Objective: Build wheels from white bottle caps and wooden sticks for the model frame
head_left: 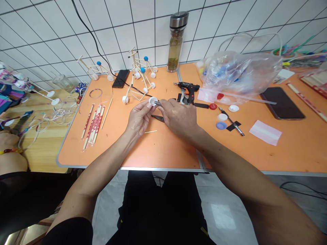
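Note:
Between the thumb and fingers of my left hand (140, 117) is a small white bottle cap (153, 100), its hollow side facing me. My right hand (178, 115) is closed around a pointed metal tool (157, 103), whose tip meets the cap. A second dark, pointed blade (157, 118) shows under my right hand; whether it belongs to the same tool I cannot tell. A short thin stick (151, 131) lies on the orange table (163, 153) below my hands. Just behind them stand stick models with cap wheels (145, 80).
Wrapped chopsticks (94, 126) lie to the left. A glue gun (189, 90), a craft knife (232, 121) and loose caps (221, 125) are at right, near a plastic bag (237, 73) and phone (282, 103). A tea bottle (176, 44) stands behind. Another person's arm (11, 153) rests far left.

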`<state>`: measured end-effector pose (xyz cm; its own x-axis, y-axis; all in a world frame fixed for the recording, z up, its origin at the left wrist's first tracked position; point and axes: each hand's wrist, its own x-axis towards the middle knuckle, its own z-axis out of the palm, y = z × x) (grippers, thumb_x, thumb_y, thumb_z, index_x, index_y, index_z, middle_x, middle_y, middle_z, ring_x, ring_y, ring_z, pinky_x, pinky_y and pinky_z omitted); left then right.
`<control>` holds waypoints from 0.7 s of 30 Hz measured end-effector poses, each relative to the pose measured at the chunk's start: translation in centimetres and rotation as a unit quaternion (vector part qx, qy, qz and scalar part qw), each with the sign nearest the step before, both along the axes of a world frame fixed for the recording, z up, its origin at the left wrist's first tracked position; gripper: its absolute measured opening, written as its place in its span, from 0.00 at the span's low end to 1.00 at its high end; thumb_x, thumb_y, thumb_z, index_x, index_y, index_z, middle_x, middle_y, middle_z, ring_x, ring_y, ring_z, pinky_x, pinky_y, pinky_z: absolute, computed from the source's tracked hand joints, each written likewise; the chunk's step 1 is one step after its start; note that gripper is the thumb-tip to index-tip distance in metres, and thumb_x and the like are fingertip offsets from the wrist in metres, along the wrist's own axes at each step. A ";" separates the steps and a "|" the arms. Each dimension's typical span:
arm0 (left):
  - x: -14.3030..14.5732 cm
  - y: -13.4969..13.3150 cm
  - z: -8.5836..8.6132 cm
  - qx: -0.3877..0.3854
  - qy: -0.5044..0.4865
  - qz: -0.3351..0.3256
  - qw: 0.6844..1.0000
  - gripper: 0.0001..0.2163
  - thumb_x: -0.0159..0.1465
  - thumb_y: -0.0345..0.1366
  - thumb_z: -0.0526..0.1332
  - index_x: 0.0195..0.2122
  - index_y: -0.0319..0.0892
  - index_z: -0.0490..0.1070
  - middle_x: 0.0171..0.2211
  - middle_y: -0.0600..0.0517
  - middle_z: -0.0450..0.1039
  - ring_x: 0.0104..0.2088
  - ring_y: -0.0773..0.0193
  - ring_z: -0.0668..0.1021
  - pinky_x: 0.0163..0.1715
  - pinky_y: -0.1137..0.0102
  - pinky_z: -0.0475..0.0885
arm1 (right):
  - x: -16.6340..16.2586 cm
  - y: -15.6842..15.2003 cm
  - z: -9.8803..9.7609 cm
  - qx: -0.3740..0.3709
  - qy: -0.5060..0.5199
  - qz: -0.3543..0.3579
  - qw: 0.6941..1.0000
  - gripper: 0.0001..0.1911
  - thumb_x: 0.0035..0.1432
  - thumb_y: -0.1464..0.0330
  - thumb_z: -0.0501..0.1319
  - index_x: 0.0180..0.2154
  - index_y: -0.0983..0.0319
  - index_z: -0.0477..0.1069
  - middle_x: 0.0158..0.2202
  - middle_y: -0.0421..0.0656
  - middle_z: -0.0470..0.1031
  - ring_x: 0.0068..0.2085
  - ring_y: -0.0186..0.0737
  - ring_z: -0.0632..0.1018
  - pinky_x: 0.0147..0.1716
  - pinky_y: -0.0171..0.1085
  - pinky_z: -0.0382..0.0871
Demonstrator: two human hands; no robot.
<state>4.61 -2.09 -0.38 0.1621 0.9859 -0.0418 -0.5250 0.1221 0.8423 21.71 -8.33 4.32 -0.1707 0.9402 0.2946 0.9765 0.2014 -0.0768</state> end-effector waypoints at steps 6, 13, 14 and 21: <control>-0.1 -0.1 0.0 0.007 0.005 -0.001 1.000 0.05 0.67 0.27 0.78 0.42 0.43 0.91 0.46 0.49 0.92 0.50 0.63 0.91 0.60 0.70 0.85 | 0.0 0.0 0.1 -0.003 -0.005 -0.003 1.000 0.23 0.86 0.63 0.48 0.62 0.62 0.79 0.50 0.53 0.86 0.42 0.48 0.83 0.33 0.44 0.46; 0.0 -0.2 -0.1 0.008 -0.006 0.000 1.000 0.04 0.67 0.28 0.79 0.41 0.43 0.91 0.46 0.50 0.92 0.48 0.64 0.91 0.61 0.69 0.84 | 0.0 -0.1 -0.1 0.005 -0.015 -0.001 1.000 0.21 0.85 0.66 0.49 0.61 0.62 0.79 0.50 0.52 0.86 0.43 0.49 0.84 0.33 0.44 0.46; 0.0 -0.2 -0.2 0.008 -0.004 0.001 1.000 0.04 0.66 0.29 0.80 0.41 0.44 0.91 0.46 0.49 0.92 0.49 0.63 0.91 0.62 0.68 0.84 | 0.0 -0.1 -0.1 0.005 -0.017 -0.002 1.000 0.20 0.85 0.66 0.50 0.61 0.62 0.79 0.50 0.52 0.86 0.43 0.49 0.84 0.33 0.44 0.46; 0.3 -0.2 -0.9 0.064 0.024 0.017 0.997 0.16 0.54 0.43 0.88 0.41 0.47 0.92 0.47 0.49 0.92 0.50 0.58 0.91 0.61 0.63 0.84 | -0.1 -0.2 -0.2 0.008 -0.011 -0.002 1.000 0.20 0.84 0.68 0.51 0.62 0.62 0.79 0.50 0.54 0.86 0.43 0.49 0.84 0.33 0.43 0.48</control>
<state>4.87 -2.29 -1.26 0.1284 0.9886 0.0784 -0.4851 -0.0063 0.8744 21.65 -8.53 4.08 -0.1728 0.9364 0.3053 0.9788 0.1978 -0.0527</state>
